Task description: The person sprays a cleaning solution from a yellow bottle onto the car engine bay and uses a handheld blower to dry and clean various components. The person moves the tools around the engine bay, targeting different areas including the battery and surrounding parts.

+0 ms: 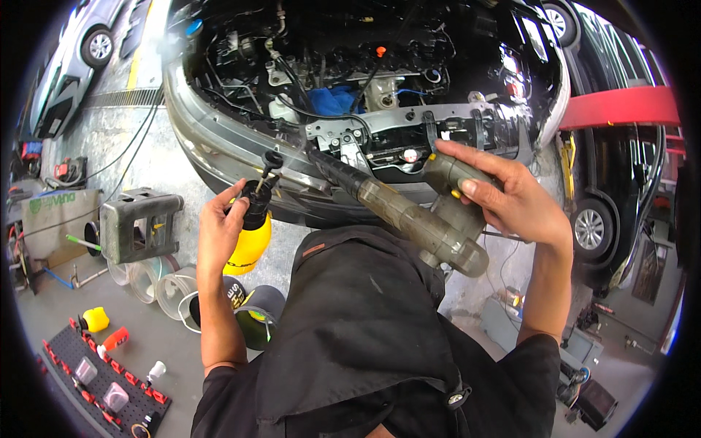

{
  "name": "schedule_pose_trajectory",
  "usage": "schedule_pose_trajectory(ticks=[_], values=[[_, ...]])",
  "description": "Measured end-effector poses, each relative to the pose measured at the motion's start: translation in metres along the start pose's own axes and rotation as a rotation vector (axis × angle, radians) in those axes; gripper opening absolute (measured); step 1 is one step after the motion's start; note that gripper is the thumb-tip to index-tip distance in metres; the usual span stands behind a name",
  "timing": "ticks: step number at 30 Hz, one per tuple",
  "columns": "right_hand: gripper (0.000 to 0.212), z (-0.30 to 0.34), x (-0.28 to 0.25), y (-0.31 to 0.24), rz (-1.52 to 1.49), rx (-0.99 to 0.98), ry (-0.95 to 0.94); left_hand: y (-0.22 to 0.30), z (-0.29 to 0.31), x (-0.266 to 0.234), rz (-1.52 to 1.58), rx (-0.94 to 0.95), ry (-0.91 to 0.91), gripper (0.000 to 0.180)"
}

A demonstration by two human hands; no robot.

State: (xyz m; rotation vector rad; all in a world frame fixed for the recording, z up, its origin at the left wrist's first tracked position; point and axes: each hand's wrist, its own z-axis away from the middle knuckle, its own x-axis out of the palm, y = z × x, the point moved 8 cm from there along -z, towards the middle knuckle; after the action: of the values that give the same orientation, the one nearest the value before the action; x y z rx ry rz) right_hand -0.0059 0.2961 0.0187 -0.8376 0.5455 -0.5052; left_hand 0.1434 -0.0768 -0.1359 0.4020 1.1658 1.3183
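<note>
My left hand (219, 226) is closed round the black top of a yellow pump sprayer (250, 244), whose black plunger sticks up above the fingers. In my right hand (507, 193) is a dusty grey-green cordless blower (398, 209), held between thumb and fingers at its battery pack (447, 175) with small yellow buttons. Slanting across in front of me, the blower's long black nozzle (332, 168) points up and left toward the car's front end. Part of the blower's handle is hidden behind my hand and the battery pack.
Before me stands a dark car (219, 135) with its engine bay exposed and a blue cloth (332, 101) inside. At left are a grey step stool (142, 225), several buckets (175, 288) and a black pegboard (102, 379). A red beam (621, 107) runs at right beside another car.
</note>
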Motion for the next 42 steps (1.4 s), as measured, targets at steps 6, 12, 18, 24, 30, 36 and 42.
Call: schedule_pose_trajectory(ticks=[6, 12, 18, 24, 30, 36, 42], values=[[0.054, -0.049, -0.008, -0.023, 0.042, -0.179, -0.092, 0.012, 0.009, -0.025, 0.097, 0.003, 0.232, 0.043], [0.054, -0.065, -0.049, -0.013, 0.103, -0.172, -0.241, 0.014, 0.031, 0.001, 0.386, -0.067, 0.287, 0.049], [0.053, -0.046, -0.153, -0.001, 0.140, -0.187, -0.302, 0.039, 0.048, 0.077, 0.741, -0.128, 0.356, 0.060], [0.057, -0.078, -0.278, -0.016, 0.308, -0.231, -0.273, 0.046, 0.053, 0.172, 1.179, -0.290, 0.577, 0.048], [0.056, -0.171, -0.300, -0.052, 0.445, -0.467, -0.477, 0.087, 0.028, 0.226, 1.337, -0.264, 0.739, 0.052], [0.052, -0.268, -0.244, -0.066, 0.488, -0.606, -0.641, 0.096, -0.012, 0.218, 1.337, -0.225, 0.833, 0.048], [0.052, -0.336, -0.188, -0.068, 0.385, -0.710, -0.666, 0.096, -0.040, 0.190, 1.243, -0.286, 0.889, 0.040]])
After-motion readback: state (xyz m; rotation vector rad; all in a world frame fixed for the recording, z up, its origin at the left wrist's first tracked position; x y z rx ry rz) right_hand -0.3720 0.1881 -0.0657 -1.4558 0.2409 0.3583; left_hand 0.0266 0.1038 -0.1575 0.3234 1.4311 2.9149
